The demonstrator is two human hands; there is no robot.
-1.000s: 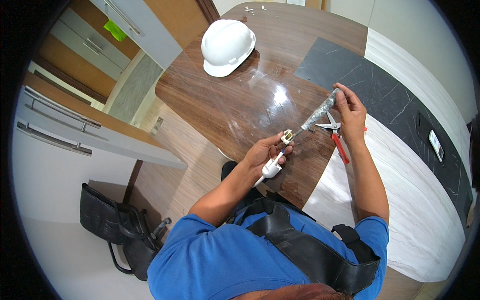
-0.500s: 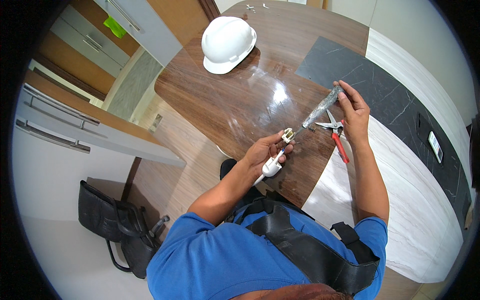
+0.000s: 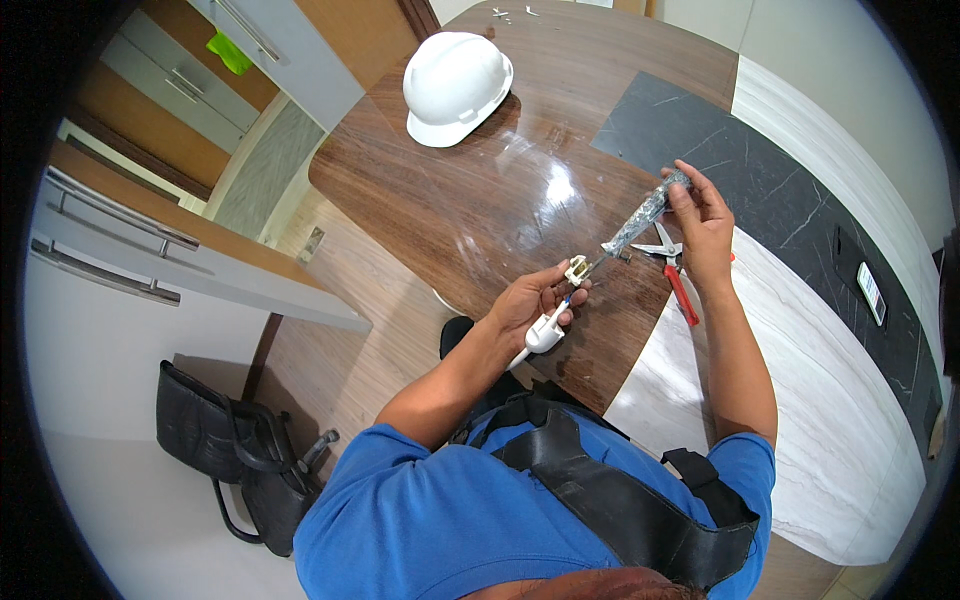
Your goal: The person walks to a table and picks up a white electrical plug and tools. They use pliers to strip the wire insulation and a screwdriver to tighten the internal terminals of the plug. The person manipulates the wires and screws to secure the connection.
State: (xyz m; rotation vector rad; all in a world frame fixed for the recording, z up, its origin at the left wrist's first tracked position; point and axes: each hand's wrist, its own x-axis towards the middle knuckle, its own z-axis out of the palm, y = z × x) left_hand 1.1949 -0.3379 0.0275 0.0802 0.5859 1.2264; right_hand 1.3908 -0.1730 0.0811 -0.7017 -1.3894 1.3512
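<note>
Between the fingers of my left hand (image 3: 522, 306), closed around it, is a small opened white electrical connector (image 3: 577, 269) with metal parts inside. A white rounded plug cover (image 3: 543, 335) on a white cable hangs just below, by the same fingers. My right hand (image 3: 706, 232) grips the end of a screwdriver (image 3: 636, 222) with a shiny, clear-looking handle. Its shaft slants down left, and the tip meets the connector; the exact contact point is too small to make out. Red-handled cutters (image 3: 682, 300) lie with spread blades on the table beside my right wrist.
A white hard hat (image 3: 455, 88) sits at the far left of the brown wooden table (image 3: 390, 150). Small white scraps lie on its far edge. A phone (image 3: 872, 294) rests on the dark strip at right. A black chair (image 3: 225, 440) stands on the floor at left.
My right hand has shifted slightly left, and the screwdriver handle looks turned. More of the cutters' second red handle shows behind my wrist. The left hand and connector stay in place.
</note>
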